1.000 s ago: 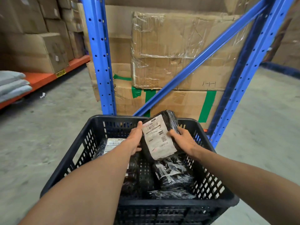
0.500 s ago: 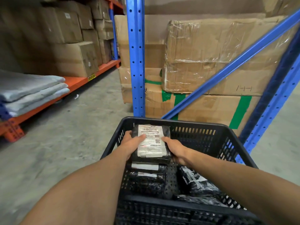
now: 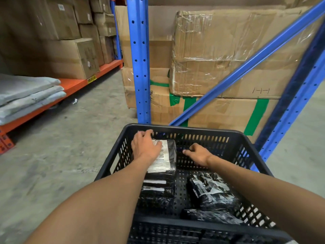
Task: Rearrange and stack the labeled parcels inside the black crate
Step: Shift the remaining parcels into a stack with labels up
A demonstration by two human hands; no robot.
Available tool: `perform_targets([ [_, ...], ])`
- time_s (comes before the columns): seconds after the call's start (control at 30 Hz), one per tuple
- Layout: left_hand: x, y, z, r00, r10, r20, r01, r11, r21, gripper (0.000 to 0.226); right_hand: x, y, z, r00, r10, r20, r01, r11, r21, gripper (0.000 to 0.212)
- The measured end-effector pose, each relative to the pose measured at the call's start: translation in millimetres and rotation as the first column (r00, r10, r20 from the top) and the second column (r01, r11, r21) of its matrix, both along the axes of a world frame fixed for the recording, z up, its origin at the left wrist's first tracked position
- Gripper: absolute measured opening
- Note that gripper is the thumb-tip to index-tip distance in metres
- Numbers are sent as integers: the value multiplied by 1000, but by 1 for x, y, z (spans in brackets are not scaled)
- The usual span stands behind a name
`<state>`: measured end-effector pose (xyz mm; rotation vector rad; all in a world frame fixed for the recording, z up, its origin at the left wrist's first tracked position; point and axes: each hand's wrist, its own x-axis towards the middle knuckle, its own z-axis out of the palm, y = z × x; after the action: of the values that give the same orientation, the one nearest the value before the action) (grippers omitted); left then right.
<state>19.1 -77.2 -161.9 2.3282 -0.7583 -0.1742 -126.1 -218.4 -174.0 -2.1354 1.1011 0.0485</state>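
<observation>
The black slatted crate (image 3: 197, 132) stands in front of me on the floor. On its left side a black parcel with a white label (image 3: 167, 155) lies on top of a stack of similar parcels (image 3: 156, 191). My left hand (image 3: 145, 147) rests flat on that top parcel, fingers spread toward the crate's far wall. My right hand (image 3: 197, 154) hovers just right of the parcel, fingers loosely curled, holding nothing. Two more black parcels (image 3: 211, 191) lie loose on the crate's right side.
A blue rack upright (image 3: 139, 59) and diagonal brace (image 3: 246, 67) stand just behind the crate, with taped cardboard boxes (image 3: 219, 59) behind them. Left, an orange shelf (image 3: 73, 85) carries folded grey pads (image 3: 26, 95) and more boxes. Concrete floor lies around.
The labeled parcel went from held upright in both hands to lying flat on the left stack. My right hand has let go and moved right; my left hand now lies on top.
</observation>
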Motion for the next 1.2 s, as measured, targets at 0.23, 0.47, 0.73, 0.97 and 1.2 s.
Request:
perform_targets([
  [0.23,-67,-77,-6,837,-362,-410,289,929,-229,23,-72,-33,-45,738,242,-630,-462,862,-210,86],
  [0.47,-100,-89,-90,595,46,-802,319,903,289,66,-89,-36,-75,586,472,-659,-617,787,16,99],
  [0.73,-108,-101,-123,381,173,-908,314,900,303,24,-100,-40,-81,573,500,-649,-657,754,2,127],
  [0.97,-94,-101,-91,285,108,-952,162,974,159,33,-99,-43,-59,881,390,-266,-411,911,-23,77],
  [1.2,-81,-88,-63,342,90,-935,-68,995,71,71,-96,-40,-31,967,-148,205,79,947,311,29],
])
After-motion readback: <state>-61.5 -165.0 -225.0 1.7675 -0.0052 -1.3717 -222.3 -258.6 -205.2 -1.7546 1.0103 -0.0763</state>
